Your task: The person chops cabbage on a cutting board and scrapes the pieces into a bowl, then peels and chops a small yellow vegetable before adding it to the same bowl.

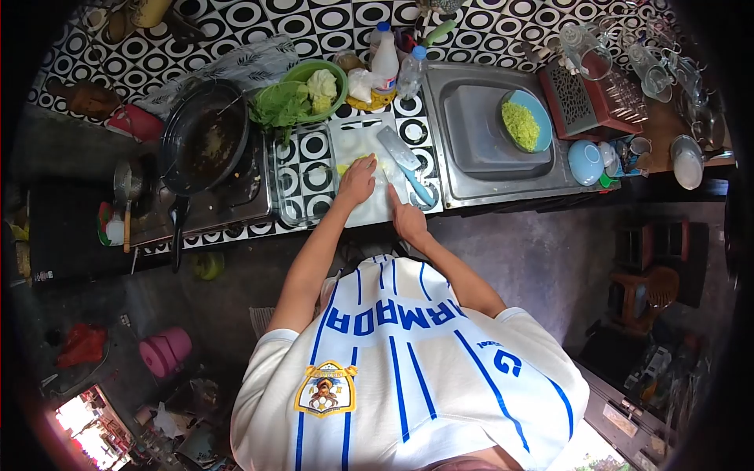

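My left hand (pixel 359 180) is on the white cutting board (pixel 357 135), its fingers together over a small yellow-green piece of food (pixel 343 168) that they partly hide. Closed round the handle of a thin knife (pixel 388 180), my right hand (pixel 408 220) is at the board's front edge. The knife's blade points away from me, just right of my left hand. A wide-bladed cleaver (pixel 399 149) with a blue handle lies at the board's right side, touched by neither hand.
Left of the board are a green basket (pixel 343 81) of leafy vegetables and a large black wok (pixel 206 135) on the stove. Bottles (pixel 385 59) stand behind. At the right, the sink (pixel 463 169) holds a blue bowl (pixel 545 118) of chopped green food; a dish rack (pixel 577 98) is beyond.
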`<action>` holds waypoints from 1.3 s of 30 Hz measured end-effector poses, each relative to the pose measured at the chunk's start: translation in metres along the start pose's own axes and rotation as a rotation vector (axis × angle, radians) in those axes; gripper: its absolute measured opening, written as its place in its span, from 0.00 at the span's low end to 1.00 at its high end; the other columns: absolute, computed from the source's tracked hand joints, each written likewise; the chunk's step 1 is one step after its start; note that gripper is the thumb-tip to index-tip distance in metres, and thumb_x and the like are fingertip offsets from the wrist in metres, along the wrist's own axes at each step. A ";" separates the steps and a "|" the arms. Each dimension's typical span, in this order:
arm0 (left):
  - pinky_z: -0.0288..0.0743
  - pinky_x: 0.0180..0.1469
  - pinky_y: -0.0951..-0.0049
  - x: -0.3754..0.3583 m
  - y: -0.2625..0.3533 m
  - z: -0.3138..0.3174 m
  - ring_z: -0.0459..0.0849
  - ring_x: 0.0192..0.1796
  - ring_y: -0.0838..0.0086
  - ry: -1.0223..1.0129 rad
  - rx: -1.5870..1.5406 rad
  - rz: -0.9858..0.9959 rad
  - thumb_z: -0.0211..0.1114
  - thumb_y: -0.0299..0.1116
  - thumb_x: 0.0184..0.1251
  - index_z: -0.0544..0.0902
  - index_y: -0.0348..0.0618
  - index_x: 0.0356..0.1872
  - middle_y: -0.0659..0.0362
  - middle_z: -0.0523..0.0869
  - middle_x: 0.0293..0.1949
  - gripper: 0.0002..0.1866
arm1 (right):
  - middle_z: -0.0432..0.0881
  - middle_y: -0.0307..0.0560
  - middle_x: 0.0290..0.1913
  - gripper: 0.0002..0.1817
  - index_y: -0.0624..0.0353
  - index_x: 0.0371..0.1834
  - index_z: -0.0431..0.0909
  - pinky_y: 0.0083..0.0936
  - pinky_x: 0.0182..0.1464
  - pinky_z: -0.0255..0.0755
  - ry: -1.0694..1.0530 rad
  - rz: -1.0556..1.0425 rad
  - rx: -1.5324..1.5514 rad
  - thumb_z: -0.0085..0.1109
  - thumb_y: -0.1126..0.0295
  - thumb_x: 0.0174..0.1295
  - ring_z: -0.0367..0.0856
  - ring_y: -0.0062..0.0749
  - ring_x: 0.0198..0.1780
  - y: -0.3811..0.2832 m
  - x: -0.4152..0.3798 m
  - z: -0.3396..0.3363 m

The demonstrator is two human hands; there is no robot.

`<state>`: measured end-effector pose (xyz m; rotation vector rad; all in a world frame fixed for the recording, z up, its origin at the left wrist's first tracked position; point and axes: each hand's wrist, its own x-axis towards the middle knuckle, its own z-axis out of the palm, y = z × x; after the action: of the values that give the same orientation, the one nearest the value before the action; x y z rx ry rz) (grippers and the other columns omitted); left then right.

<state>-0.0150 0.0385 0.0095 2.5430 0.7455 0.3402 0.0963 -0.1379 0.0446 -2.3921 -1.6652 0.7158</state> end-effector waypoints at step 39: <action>0.70 0.69 0.59 -0.001 -0.014 -0.007 0.77 0.64 0.49 0.018 -0.134 -0.038 0.54 0.21 0.62 0.82 0.32 0.56 0.44 0.80 0.63 0.20 | 0.86 0.64 0.30 0.46 0.43 0.84 0.40 0.52 0.35 0.81 0.111 0.012 -0.007 0.52 0.75 0.64 0.87 0.58 0.30 -0.037 0.073 0.020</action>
<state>-0.0246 0.0510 0.0084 2.4002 0.7507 0.3872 0.0764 -0.0604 0.0193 -2.4014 -1.6138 0.5686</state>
